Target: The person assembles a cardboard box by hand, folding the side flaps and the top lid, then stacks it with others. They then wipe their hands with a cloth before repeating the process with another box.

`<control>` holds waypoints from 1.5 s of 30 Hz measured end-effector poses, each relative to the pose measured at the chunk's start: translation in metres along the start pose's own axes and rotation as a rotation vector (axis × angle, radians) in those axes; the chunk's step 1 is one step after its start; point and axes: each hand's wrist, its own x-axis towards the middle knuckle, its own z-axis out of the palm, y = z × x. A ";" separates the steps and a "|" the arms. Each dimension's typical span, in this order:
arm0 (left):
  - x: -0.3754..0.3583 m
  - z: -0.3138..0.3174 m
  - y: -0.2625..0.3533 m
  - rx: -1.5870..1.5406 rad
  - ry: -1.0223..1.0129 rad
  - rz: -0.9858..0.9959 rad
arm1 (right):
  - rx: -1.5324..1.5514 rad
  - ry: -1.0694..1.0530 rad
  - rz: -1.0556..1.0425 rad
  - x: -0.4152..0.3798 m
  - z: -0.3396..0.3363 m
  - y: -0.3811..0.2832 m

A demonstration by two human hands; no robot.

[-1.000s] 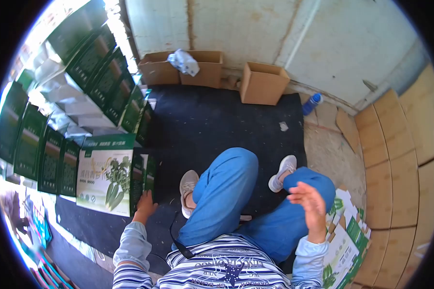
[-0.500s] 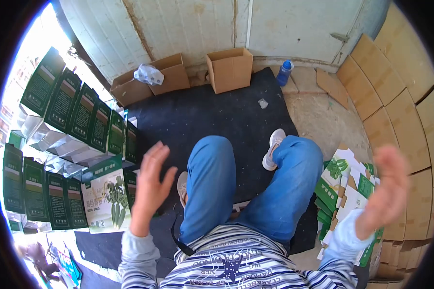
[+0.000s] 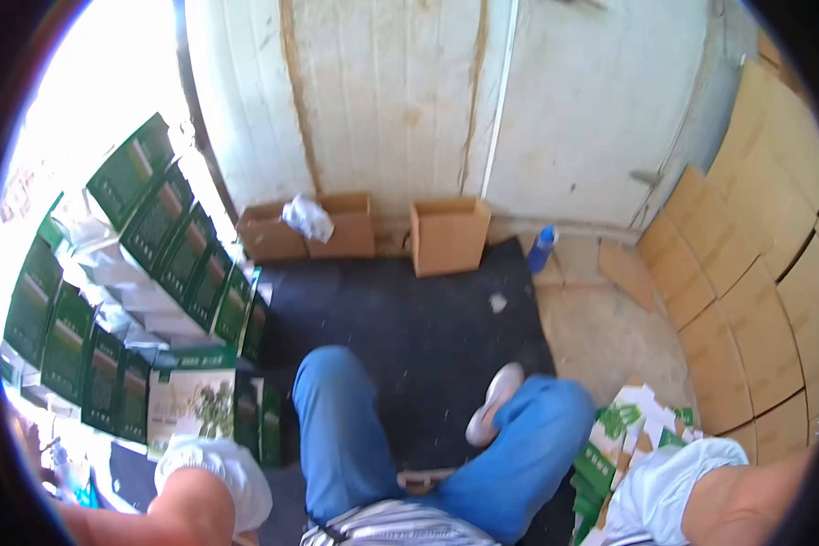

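Observation:
My left hand (image 3: 123, 525) is raised close to the camera at the lower left, with only the wrist and its lower part showing past a pale cuff. On the opposite side, my right hand (image 3: 769, 505) is likewise cut off by the dark lens rim. The fingers of both lie out of sight, so any grip is hidden. Behind the left arm stand green printed cartons (image 3: 191, 400) with vegetable pictures, in two stacked rows. Beside the right sleeve is a pile of flat green and white printed cartons (image 3: 601, 469).
Two open brown boxes (image 3: 450, 238) stand by the pale wall (image 3: 391, 100), one with a crumpled white bag (image 3: 308, 218) on it. A blue bottle (image 3: 542, 249) is right of the black mat (image 3: 400, 318). Brown cartons (image 3: 755, 318) are stacked along the right.
Both hands have come up and outward toward the camera, from open with fingers spread to mostly out of frame. The view has tilted upward, showing more wall.

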 end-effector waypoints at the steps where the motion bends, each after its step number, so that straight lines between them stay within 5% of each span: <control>1: -0.004 -0.001 -0.003 -0.035 0.029 -0.006 | 0.014 -0.002 0.008 -0.002 0.003 0.001; 8: -0.018 -0.005 -0.031 -0.149 0.173 -0.027 | 0.116 0.112 0.099 -0.033 0.053 0.035; 12: -0.042 -0.014 -0.054 -0.289 0.433 -0.122 | 0.215 0.217 0.277 -0.055 0.102 0.068; 13: -0.055 -0.018 -0.067 -0.156 0.359 -0.247 | 0.241 0.230 0.388 -0.067 0.122 0.078; 14: -0.076 -0.022 -0.085 0.199 0.062 -0.445 | 0.271 0.225 0.513 -0.082 0.144 0.089; 17: -0.159 -0.016 -0.168 0.432 -0.530 -0.643 | 0.409 0.043 1.008 -0.164 0.230 0.114; 19: -0.211 -0.020 -0.177 0.556 -0.971 -0.708 | 0.533 -0.197 1.317 -0.249 0.294 0.117; 21: -0.243 -0.027 -0.167 0.731 -1.409 -0.571 | 0.751 -0.319 1.634 -0.321 0.352 0.105; 23: -0.245 -0.032 -0.158 0.586 -1.594 -0.580 | 0.853 -0.381 1.811 -0.369 0.408 0.091; 26: -0.247 -0.037 -0.157 0.547 -1.636 -0.655 | 0.987 -0.511 2.004 -0.424 0.496 0.080; 29: -0.244 -0.044 -0.167 0.523 -1.607 -0.820 | 1.083 -0.409 2.177 -0.459 0.576 0.069; 35: -0.236 -0.060 -0.198 0.491 -1.584 -1.042 | 1.251 0.075 2.513 -0.506 0.699 0.067; 40: -0.235 -0.067 -0.211 0.468 -1.509 -1.033 | 1.453 0.837 2.686 -0.547 0.772 0.064; 43: -0.239 -0.066 -0.208 0.511 -1.496 -0.985 | 1.456 0.814 2.776 -0.530 0.785 0.074; 45: -0.238 -0.066 -0.207 0.526 -1.486 -0.987 | 1.496 0.571 2.823 -0.505 0.791 0.089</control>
